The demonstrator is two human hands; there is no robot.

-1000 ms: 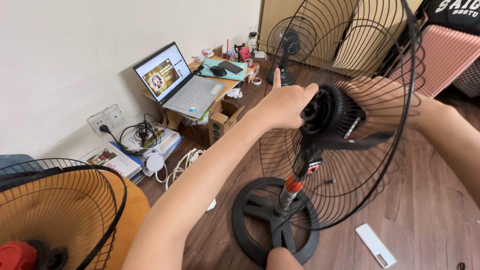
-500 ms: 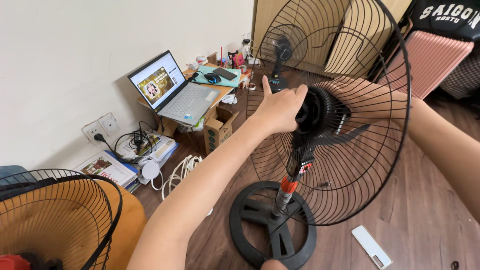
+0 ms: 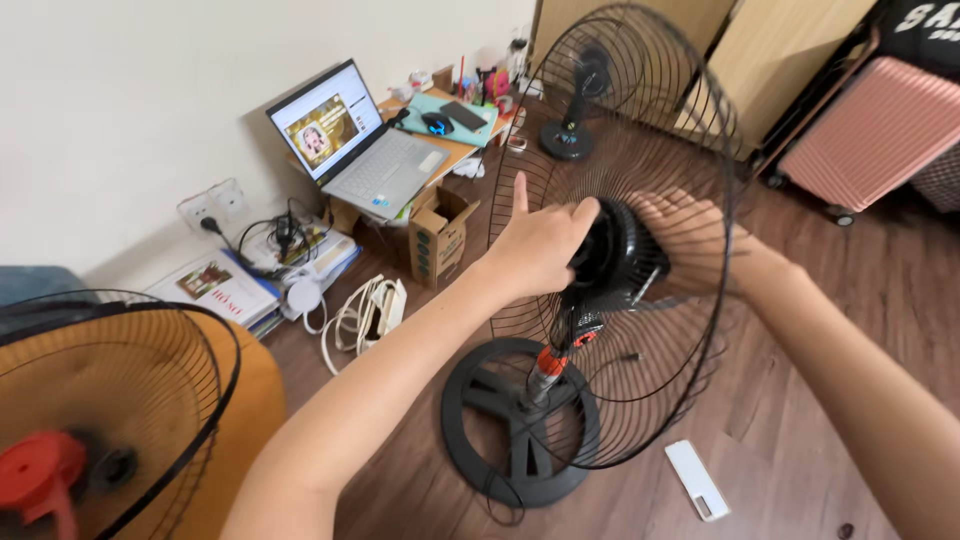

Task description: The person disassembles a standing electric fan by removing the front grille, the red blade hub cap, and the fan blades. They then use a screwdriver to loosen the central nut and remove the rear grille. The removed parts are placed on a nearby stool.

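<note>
A black standing fan stands on the wood floor, its round base (image 3: 480, 395) below and a wire rear guard (image 3: 690, 130) around the black motor housing (image 3: 612, 255). My left hand (image 3: 540, 245) grips the left side of the motor housing, index finger pointing up. My right hand (image 3: 690, 235) reaches in from the right behind the wire guard, fingers spread against the housing's far side. An orange collar (image 3: 549, 360) marks the pole.
A second fan guard with a red hub (image 3: 40, 470) sits at lower left on an orange stool. An open laptop (image 3: 360, 150), cardboard box (image 3: 440, 235), cables and books lie by the wall. A white remote (image 3: 697, 479) lies on the floor. A small fan (image 3: 580, 100) and pink suitcase (image 3: 870, 130) stand behind.
The view has pulled back and tilted down, so the fan looks smaller. Both hands stay on the motor housing in about the same grip.
</note>
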